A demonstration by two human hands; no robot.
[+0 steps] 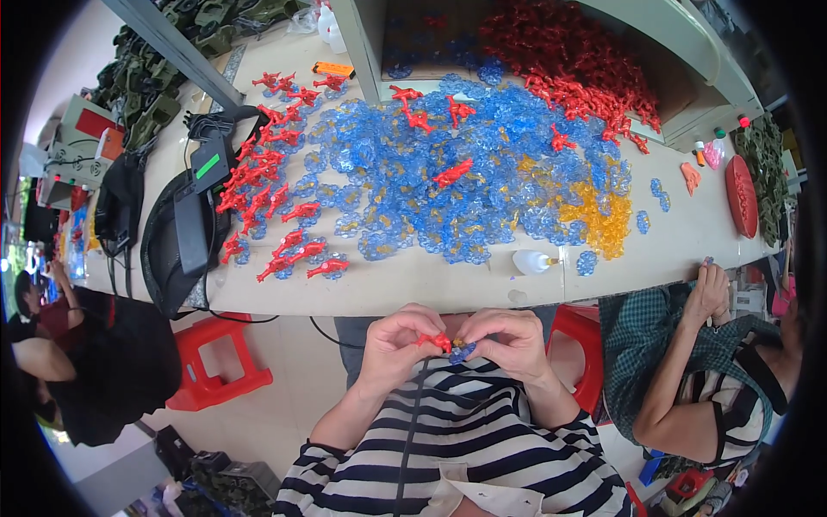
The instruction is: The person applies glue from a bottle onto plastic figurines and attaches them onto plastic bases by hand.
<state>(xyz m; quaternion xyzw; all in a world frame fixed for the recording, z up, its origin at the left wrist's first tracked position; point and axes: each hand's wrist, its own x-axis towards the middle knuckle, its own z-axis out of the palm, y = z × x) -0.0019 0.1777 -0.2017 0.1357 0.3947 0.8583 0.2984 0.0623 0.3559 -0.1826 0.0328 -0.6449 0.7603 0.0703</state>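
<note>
My left hand [394,346] pinches a small red plastic figure [438,342] just above my lap, in front of the table edge. Close beside it, my right hand [512,345] grips a clear blue plastic piece [462,352] with a bit of yellow at its top. The two pieces meet or nearly meet between my fingertips; whether they are joined I cannot tell. On the table ahead lies a wide spread of similar blue pieces [388,215], many with yellow bits. Several red figures [293,258] rest at the left, some on blue pieces.
A heap of red figures [594,95] spills from a bin at the back. Loose yellow pieces [603,220] lie at the right, near a small white bottle [532,262]. A black power adapter [191,228] and cables sit left. Co-workers sit either side, near red stools [215,362].
</note>
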